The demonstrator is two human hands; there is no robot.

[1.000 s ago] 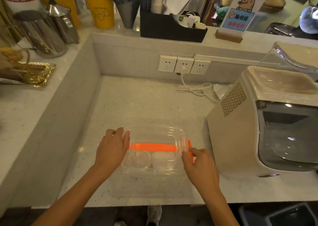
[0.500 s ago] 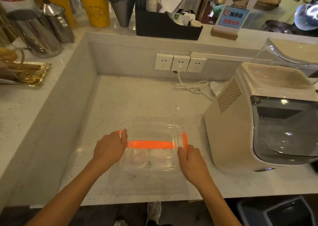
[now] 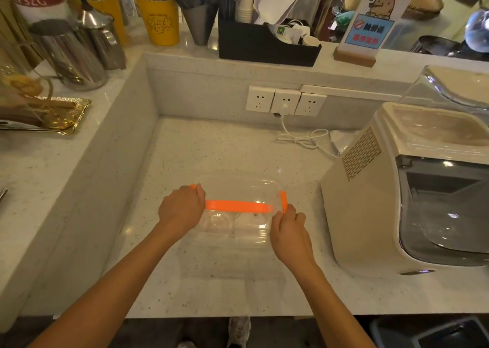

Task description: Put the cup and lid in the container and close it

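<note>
Speckled white table (image 3: 185, 157), recessed below a raised ledge; cream appliance (image 3: 397, 188) at right. Clear container (image 3: 238, 186) sits centre-front on table, orange handle (image 3: 238, 206) lying across its top. Cup (image 3: 217, 222) and lid (image 3: 250, 222) visible inside, side by side. Left hand (image 3: 181, 210) grip closed on container's left edge; right hand (image 3: 288, 232) grip pinching orange clasp (image 3: 283, 200).

Head view, looking steeply down, close over counter (image 3: 211, 149)

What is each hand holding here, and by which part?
Both grip the clear container: left hand at its left end, right hand on the orange clip at its right end.
</note>
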